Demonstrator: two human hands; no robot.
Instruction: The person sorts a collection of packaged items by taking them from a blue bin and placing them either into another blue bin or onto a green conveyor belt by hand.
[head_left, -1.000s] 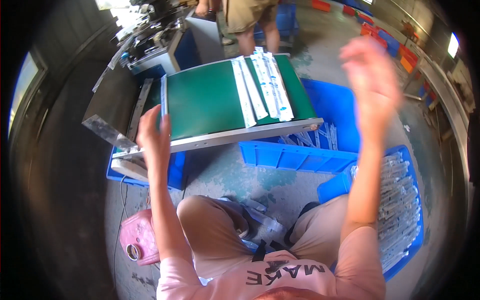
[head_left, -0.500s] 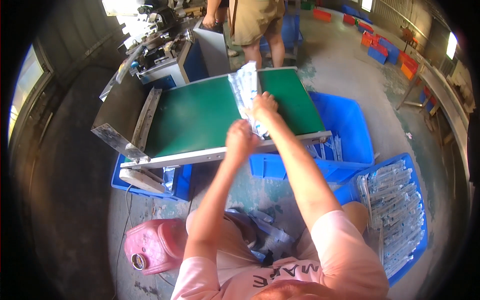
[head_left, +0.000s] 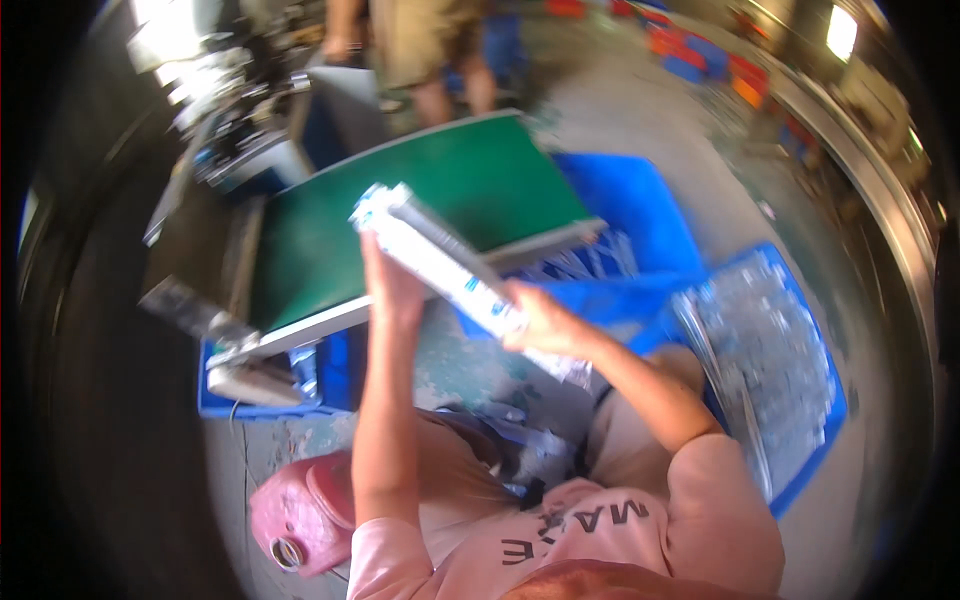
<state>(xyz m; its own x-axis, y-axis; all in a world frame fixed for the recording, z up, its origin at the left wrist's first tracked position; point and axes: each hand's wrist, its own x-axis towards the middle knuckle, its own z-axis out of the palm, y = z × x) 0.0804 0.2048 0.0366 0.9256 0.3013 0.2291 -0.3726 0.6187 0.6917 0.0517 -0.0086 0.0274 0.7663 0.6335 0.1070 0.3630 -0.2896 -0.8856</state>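
Observation:
A bundle of long, thin clear-wrapped packets [head_left: 440,255] is held slantwise in front of me, above the near edge of the green conveyor belt [head_left: 370,200]. My left hand [head_left: 393,270] is closed on its upper left end, with the fingers partly hidden behind it. Lower down, my right hand [head_left: 545,322] grips the bundle near its other end, which trails toward my lap. To my right, a blue bin [head_left: 835,395] holds rows of similar packets, blurred by motion.
Another blue bin [head_left: 665,215] stands under the belt's right end, and a smaller blue bin [head_left: 340,375] under its left. A pink plastic stool [head_left: 305,505] sits at my left. Beyond the belt, a person [head_left: 430,50] stands beside machinery [head_left: 225,130].
Both hands have lifted the bundle off the belt and drawn it toward me. It has turned from nearly upright to a slant. My view has swung to the right.

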